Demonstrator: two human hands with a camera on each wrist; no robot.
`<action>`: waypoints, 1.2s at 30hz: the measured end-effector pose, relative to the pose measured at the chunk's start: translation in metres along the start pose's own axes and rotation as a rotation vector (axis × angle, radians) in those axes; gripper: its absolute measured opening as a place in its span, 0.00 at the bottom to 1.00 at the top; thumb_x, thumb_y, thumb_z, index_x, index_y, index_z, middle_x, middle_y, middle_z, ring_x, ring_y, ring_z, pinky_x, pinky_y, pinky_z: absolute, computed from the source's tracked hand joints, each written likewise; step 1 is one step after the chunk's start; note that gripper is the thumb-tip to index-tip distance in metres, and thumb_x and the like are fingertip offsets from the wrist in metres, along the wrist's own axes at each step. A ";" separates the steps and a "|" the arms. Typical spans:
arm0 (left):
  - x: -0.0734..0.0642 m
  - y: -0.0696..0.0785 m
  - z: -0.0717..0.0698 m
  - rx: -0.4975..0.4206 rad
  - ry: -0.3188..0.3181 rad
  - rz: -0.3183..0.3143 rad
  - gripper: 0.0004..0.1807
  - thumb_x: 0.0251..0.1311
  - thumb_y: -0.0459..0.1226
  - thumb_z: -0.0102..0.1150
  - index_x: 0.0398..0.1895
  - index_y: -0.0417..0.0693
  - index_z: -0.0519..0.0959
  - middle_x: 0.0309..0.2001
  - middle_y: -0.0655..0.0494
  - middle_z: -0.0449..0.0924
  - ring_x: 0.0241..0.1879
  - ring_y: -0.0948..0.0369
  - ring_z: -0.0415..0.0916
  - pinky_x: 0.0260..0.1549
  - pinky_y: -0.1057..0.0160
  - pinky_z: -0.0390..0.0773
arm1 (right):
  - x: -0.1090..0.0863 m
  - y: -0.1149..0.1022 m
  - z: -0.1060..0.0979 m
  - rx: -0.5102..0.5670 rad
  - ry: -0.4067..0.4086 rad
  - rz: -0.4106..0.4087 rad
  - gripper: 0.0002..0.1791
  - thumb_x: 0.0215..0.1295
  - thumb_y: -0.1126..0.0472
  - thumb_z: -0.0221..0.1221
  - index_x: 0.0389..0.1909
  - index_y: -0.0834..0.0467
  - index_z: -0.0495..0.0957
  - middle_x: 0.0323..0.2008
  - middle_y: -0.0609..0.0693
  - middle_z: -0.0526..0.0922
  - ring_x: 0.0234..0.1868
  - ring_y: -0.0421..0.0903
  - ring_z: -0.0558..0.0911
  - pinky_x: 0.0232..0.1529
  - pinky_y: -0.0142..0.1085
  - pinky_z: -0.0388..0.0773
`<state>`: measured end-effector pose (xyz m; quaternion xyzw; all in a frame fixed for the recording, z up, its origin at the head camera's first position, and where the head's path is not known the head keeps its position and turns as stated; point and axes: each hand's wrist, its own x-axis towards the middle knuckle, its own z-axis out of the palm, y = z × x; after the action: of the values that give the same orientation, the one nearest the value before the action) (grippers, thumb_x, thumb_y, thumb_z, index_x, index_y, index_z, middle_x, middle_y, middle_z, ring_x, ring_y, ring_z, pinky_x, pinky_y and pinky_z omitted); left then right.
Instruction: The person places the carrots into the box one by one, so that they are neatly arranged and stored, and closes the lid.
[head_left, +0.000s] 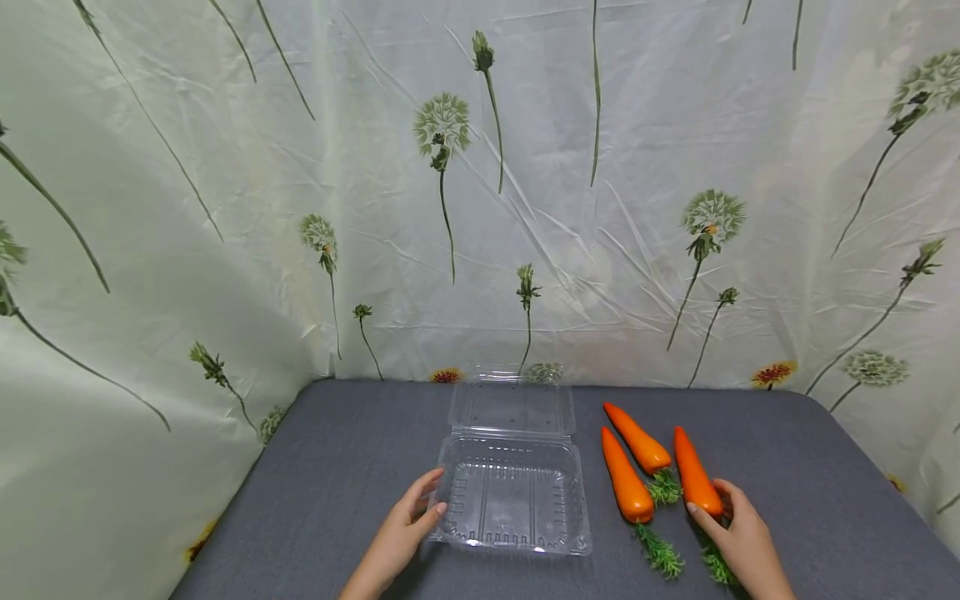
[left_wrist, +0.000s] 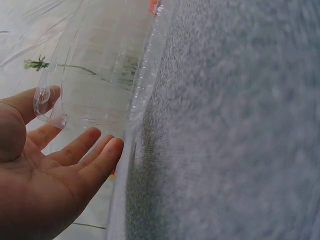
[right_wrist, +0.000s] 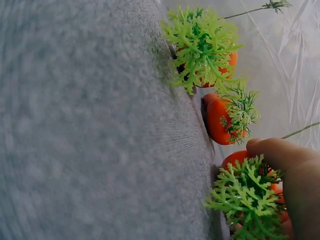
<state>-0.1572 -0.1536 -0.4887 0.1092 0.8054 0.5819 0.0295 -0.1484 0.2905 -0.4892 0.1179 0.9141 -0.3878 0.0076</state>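
A clear plastic clamshell container (head_left: pixel 510 500) lies on the grey table, its hinged lid (head_left: pixel 512 408) raised toward the curtain. My left hand (head_left: pixel 405 521) holds the container's left rim near the front corner, thumb at the rim and fingers along the outer side. In the left wrist view, the thumb shows through the plastic corner (left_wrist: pixel 57 117). My right hand (head_left: pixel 742 533) grips the thick end of the rightmost orange carrot (head_left: pixel 693 471), thumb on one side and fingers on the other. Its leafy green top (right_wrist: pixel 250 195) sticks out below the hand.
Two more carrots lie between the container and my right hand: a nearer carrot (head_left: pixel 622 475) and a farther carrot (head_left: pixel 639 437), both with green tops. The grey table (head_left: pixel 337 467) ends at a pale curtain (head_left: pixel 390 250) printed with dandelions.
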 end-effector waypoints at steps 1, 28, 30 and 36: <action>0.000 0.000 0.000 -0.016 -0.004 -0.006 0.27 0.61 0.39 0.52 0.63 0.44 0.60 0.58 0.33 0.61 0.53 0.40 0.64 0.46 0.45 0.67 | 0.000 0.000 0.000 0.009 0.004 0.009 0.49 0.56 0.37 0.53 0.60 0.75 0.50 0.53 0.75 0.61 0.50 0.66 0.67 0.43 0.53 0.67; -0.001 -0.004 0.003 -0.210 -0.009 -0.076 0.28 0.62 0.38 0.51 0.65 0.45 0.58 0.61 0.34 0.57 0.54 0.44 0.64 0.48 0.53 0.66 | -0.009 -0.019 -0.001 0.417 0.299 0.100 0.34 0.59 0.50 0.58 0.63 0.60 0.59 0.58 0.56 0.59 0.33 0.19 0.66 0.29 0.22 0.70; -0.001 -0.004 0.003 -0.213 -0.009 -0.079 0.28 0.62 0.39 0.51 0.65 0.45 0.58 0.61 0.35 0.56 0.55 0.44 0.64 0.48 0.53 0.66 | -0.009 -0.022 -0.002 0.453 0.311 0.078 0.34 0.58 0.52 0.59 0.63 0.59 0.60 0.56 0.52 0.60 0.35 0.19 0.66 0.30 0.20 0.70; 0.000 -0.005 0.003 -0.225 -0.010 -0.078 0.29 0.62 0.38 0.51 0.65 0.45 0.58 0.61 0.35 0.56 0.55 0.45 0.64 0.47 0.57 0.67 | 0.001 -0.013 0.002 0.510 0.316 -0.051 0.33 0.57 0.54 0.60 0.63 0.54 0.62 0.53 0.45 0.63 0.42 0.25 0.68 0.33 0.20 0.70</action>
<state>-0.1571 -0.1528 -0.4947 0.0766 0.7383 0.6666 0.0685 -0.1520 0.2802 -0.4818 0.1520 0.7799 -0.5816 -0.1741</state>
